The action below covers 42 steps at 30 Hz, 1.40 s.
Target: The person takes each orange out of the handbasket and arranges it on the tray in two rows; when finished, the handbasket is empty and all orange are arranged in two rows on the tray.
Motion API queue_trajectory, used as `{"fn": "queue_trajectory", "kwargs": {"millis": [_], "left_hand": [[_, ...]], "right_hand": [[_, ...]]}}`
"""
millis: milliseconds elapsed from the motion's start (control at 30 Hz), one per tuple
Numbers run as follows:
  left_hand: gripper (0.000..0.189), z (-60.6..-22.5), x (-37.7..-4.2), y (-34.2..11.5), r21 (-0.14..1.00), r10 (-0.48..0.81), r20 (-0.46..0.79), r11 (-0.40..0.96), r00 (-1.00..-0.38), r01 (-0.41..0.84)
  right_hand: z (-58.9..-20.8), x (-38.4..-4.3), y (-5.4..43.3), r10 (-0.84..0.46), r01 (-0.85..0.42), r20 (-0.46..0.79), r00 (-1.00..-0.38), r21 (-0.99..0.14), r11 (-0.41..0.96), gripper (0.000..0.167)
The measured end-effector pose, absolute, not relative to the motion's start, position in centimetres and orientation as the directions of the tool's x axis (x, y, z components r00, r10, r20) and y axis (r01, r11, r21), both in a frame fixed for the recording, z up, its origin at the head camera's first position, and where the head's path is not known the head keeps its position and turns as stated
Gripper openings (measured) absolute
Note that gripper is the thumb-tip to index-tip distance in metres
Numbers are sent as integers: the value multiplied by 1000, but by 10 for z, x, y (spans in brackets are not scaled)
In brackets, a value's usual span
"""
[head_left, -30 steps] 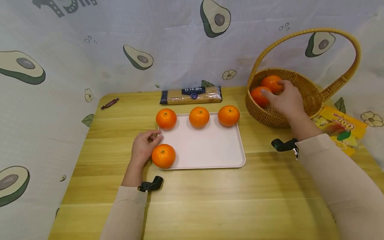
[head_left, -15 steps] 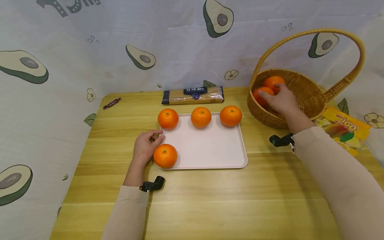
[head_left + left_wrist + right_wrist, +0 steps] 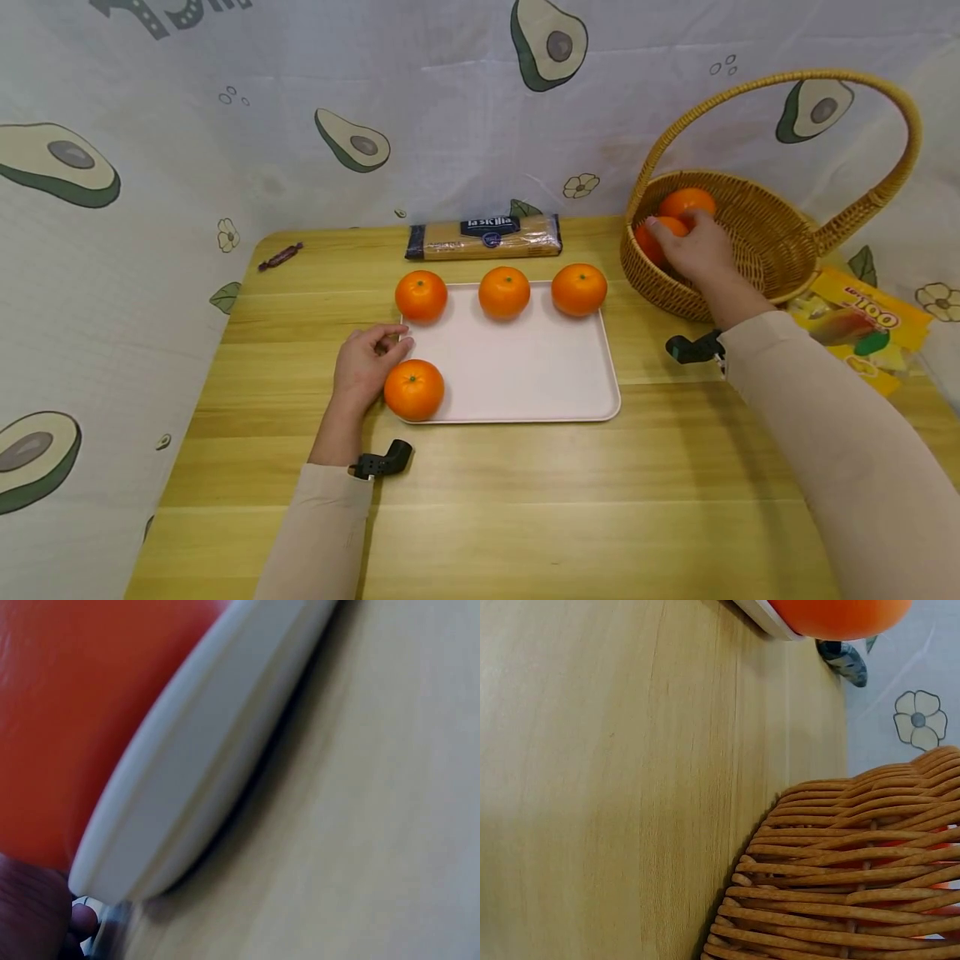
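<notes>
A pale cloth point(image 3: 450, 100) with avocado pictures hangs behind and beside a wooden table point(image 3: 525, 517).

From the head, a white tray point(image 3: 525, 358) lies on the table. Three oranges sit in a row along its far edge: a left orange point(image 3: 422, 297), a middle orange point(image 3: 504, 293) and a right orange point(image 3: 579, 290). Another, the near orange point(image 3: 414, 390), sits at the near left corner. The left hand point(image 3: 363, 367) is at the tray's left edge, between two oranges. Its fingers are loose and a little bent, with a small gap by the thumb. To the far right stands a brown basket point(image 3: 780, 242) with a tall handle. The right hand point(image 3: 705, 250) reaches into it, thumb and fingers around the front basket orange point(image 3: 649, 243). The back basket orange point(image 3: 687, 201) sits just behind. A yellow bag point(image 3: 862, 321) is right of the basket. A pack of noodles point(image 3: 487, 238) lies beyond the tray, and a small candy point(image 3: 281, 257) lies far left.

From the left wrist, the near orange sits big against the tray's side. Only a bit of the hand shows, so I cannot tell about its fingers there.

From the right wrist, the basket's woven wall is close. Orange bits peek through its gaps. A tray corner, an orange and a flower point(image 3: 920, 720) on the cloth show farther off.
</notes>
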State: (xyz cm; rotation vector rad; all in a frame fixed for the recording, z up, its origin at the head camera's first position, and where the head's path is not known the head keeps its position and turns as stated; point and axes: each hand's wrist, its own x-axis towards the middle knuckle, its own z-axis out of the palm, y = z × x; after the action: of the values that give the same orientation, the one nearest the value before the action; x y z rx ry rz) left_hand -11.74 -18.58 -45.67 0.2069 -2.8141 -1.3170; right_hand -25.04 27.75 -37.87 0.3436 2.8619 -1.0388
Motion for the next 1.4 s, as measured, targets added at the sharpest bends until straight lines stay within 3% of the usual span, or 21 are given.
{"fn": "queue_trajectory", "kwargs": {"millis": [700, 967, 1400], "left_hand": [[29, -457, -116, -186, 762, -124, -19, 641, -992, -94], [30, -458, -117, -186, 762, -127, -21, 640, -992, -98], [29, -457, -117, -187, 766, -124, -14, 637, -992, -90]], "right_hand": [[-378, -247, 277, 201, 263, -171, -965, -660, 704, 95], [-367, -242, 276, 242, 233, -98, -965, -743, 628, 87], [-339, -206, 273, 320, 209, -10, -947, -778, 593, 77]]}}
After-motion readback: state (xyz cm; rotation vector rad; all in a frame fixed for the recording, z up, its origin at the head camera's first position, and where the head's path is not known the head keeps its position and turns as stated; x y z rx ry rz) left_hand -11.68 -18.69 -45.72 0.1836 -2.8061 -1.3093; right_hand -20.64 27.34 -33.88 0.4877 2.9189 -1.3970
